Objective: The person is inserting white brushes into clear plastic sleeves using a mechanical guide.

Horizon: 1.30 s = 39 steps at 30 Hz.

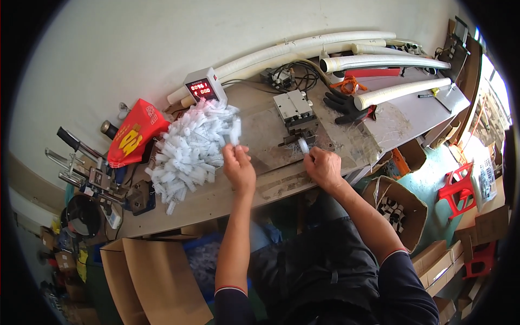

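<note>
A big heap of translucent white ribbed plastic pieces [187,143] lies on the workbench, left of centre. At its right edge my left hand [239,167] is closed on one of these plastic pieces [235,131], which points up from the fingers. My right hand [324,167] pinches another short whitish plastic piece [304,145]. That piece's far end is at the dark front part of a small metal press fixture [294,106]; whether it sits inside the fixture I cannot tell. Clear scraps lie around the fixture.
Behind the heap stands a counter box [205,86] with red digits. A red bag [138,134] and a lever tool [89,165] are at left. Black glove [349,105] and pale tubes [401,93] lie at right. Cardboard boxes [157,281] stand below the bench.
</note>
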Motion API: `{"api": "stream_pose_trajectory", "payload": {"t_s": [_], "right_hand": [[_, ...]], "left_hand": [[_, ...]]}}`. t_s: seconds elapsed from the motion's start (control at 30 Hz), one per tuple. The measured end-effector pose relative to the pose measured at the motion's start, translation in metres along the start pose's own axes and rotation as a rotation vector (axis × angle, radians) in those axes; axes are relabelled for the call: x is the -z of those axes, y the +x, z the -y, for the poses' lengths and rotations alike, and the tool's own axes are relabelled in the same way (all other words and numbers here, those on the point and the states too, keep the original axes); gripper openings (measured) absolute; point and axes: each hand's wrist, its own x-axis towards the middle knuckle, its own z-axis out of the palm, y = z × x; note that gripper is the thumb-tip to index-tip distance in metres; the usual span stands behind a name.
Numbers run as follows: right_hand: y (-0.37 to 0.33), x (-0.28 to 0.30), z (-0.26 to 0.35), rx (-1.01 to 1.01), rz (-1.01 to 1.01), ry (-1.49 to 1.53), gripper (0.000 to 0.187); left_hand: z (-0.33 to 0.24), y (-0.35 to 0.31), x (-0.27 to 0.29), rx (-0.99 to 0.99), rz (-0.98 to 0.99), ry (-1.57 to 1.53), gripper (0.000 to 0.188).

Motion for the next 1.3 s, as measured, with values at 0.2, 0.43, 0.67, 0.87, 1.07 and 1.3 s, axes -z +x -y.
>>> {"api": "stream_pose_trajectory", "payload": {"t_s": [0.2,0.43,0.67,0.87,1.07,1.3], "right_hand": [[0.012,-0.01,0.003,-0.094,0.031,0.009,0.025],[0.017,-0.012,0.005,-0.185,0.059,-0.015,0.025],[0.017,-0.013,0.007,-0.202,0.045,-0.01,0.024],[0.018,-0.015,0.008,-0.211,0.031,-0.013,0.023],[0.019,-0.016,0.01,-0.223,0.029,-0.001,0.024],[0.017,-0.015,0.009,-0.245,-0.034,0.022,0.032]], "left_hand": [[0.009,-0.002,-0.013,-0.189,0.055,0.205,0.014],[0.009,-0.003,-0.012,-0.218,0.042,0.235,0.013],[0.007,-0.002,-0.01,-0.265,0.004,0.265,0.014],[0.007,0.0,-0.009,-0.297,-0.041,0.312,0.013],[0.007,0.0,-0.009,-0.325,-0.006,0.379,0.012],[-0.006,-0.011,-0.019,-0.506,0.207,0.401,0.013]]}}
